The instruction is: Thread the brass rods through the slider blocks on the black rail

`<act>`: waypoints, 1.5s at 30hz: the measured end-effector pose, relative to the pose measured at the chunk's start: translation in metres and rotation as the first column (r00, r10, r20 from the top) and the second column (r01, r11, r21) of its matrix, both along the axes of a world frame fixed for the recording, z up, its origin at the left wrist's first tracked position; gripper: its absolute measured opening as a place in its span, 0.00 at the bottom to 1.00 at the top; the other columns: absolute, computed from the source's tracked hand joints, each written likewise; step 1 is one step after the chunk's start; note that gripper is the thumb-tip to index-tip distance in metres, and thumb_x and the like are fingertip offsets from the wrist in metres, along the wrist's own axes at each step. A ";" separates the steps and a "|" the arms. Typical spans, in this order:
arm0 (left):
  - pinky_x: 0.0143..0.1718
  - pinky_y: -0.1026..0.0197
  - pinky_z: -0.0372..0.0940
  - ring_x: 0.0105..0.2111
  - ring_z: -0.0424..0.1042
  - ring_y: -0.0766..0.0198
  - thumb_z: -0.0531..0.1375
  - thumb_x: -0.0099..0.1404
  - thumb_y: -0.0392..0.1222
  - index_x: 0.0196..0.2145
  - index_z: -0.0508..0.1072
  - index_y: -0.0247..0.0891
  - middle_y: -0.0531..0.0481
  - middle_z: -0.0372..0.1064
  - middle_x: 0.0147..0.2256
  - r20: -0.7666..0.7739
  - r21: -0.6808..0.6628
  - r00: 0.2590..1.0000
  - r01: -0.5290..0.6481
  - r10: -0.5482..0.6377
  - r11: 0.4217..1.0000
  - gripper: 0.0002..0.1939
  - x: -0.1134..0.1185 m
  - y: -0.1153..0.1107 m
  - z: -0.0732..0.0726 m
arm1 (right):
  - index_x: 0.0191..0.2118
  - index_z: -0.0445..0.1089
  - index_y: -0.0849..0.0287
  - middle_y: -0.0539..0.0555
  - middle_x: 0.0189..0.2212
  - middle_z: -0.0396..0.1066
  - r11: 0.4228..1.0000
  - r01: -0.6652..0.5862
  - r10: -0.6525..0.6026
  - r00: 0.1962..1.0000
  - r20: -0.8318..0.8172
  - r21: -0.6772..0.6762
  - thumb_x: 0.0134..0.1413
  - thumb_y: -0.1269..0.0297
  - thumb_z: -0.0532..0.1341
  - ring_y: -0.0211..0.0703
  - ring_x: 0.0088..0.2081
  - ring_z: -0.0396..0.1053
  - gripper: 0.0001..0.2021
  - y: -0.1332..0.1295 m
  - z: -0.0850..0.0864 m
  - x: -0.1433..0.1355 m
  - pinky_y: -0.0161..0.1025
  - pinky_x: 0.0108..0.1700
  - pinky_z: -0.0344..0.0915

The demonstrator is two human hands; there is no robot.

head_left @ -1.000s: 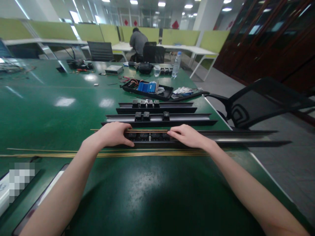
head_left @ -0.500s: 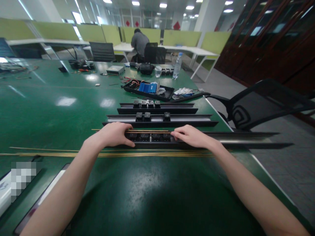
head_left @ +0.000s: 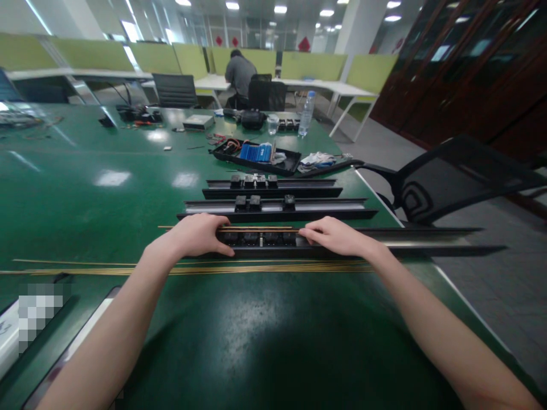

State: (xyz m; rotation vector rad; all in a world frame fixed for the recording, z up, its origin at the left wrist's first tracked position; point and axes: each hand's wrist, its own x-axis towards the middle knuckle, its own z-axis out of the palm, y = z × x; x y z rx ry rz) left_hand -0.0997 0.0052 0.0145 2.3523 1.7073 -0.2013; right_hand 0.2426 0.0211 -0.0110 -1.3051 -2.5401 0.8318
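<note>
Across the green table in front of me lies a long black metal rail [head_left: 265,251], a channel with several black blocks [head_left: 250,238] sitting in it. Around its left part, my left hand [head_left: 200,234] is closed, thumb on the near side and fingers on the far side. My right hand [head_left: 327,234] pinches the right end of a thin brass-coloured rod [head_left: 256,230] that runs along the rail's far edge above the blocks. A second thin rod lies close beside it. Nearer to me, a bundle of long brass-coloured rods [head_left: 239,269] rests on the table.
Beyond are two shorter black rails [head_left: 333,209] with blocks, then a black tray [head_left: 290,165] with a blue pack, and a water bottle [head_left: 306,114]. A mesh chair [head_left: 470,182] stands at the right edge. Two flat devices [head_left: 72,344] lie at lower left. A person [head_left: 240,74] sits far back.
My right hand has shifted very slightly to the right along the rod. My left hand keeps its place on the rail. The whole view has moved a little.
</note>
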 end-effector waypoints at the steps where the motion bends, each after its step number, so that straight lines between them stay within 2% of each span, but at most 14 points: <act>1: 0.41 0.54 0.68 0.46 0.75 0.46 0.62 0.49 0.70 0.51 0.75 0.44 0.44 0.77 0.48 -0.006 0.001 1.000 -0.002 0.002 1.000 0.38 0.000 0.000 0.000 | 0.27 0.71 0.58 0.51 0.24 0.73 1.000 0.002 -0.002 1.000 0.002 0.001 0.67 0.45 0.51 0.40 0.27 0.67 0.27 0.000 0.000 0.000 0.37 0.32 0.54; 13: 0.38 0.55 0.66 0.43 0.75 0.48 0.61 0.52 0.70 0.48 0.74 0.43 0.44 0.77 0.44 -0.076 0.041 0.996 0.055 -0.052 0.998 0.35 0.003 -0.003 -0.001 | 0.23 0.68 0.58 0.50 0.21 0.70 1.000 -0.002 0.002 1.000 0.013 0.006 0.67 0.44 0.50 0.40 0.25 0.64 0.27 0.004 -0.001 -0.001 0.39 0.32 0.54; 23: 0.44 0.54 0.66 0.46 0.74 0.47 0.60 0.56 0.68 0.48 0.74 0.39 0.41 0.76 0.47 -0.082 0.097 0.994 0.085 -0.078 0.992 0.33 0.008 -0.004 -0.005 | 0.25 0.68 0.57 0.51 0.24 0.72 1.000 0.023 -0.023 0.999 0.024 0.018 0.66 0.43 0.51 0.42 0.27 0.66 0.26 0.010 -0.005 0.005 0.39 0.34 0.56; 35: 0.43 0.50 0.67 0.45 0.76 0.43 0.61 0.55 0.71 0.46 0.74 0.40 0.39 0.77 0.46 -0.096 0.236 0.994 0.071 -0.049 0.969 0.34 0.018 -0.004 -0.017 | 0.23 0.66 0.56 0.49 0.21 0.67 0.996 0.056 -0.058 0.998 0.033 0.066 0.66 0.43 0.49 0.41 0.26 0.62 0.27 0.013 -0.006 0.010 0.39 0.33 0.55; 45: 0.40 0.50 0.66 0.41 0.77 0.42 0.62 0.52 0.72 0.42 0.73 0.38 0.39 0.78 0.42 -0.087 0.282 0.995 0.072 -0.049 0.957 0.35 0.020 -0.003 -0.022 | 0.22 0.61 0.57 0.48 0.20 0.62 0.997 0.076 -0.076 0.997 0.012 -0.008 0.66 0.42 0.51 0.39 0.25 0.59 0.27 0.012 -0.004 0.010 0.38 0.32 0.54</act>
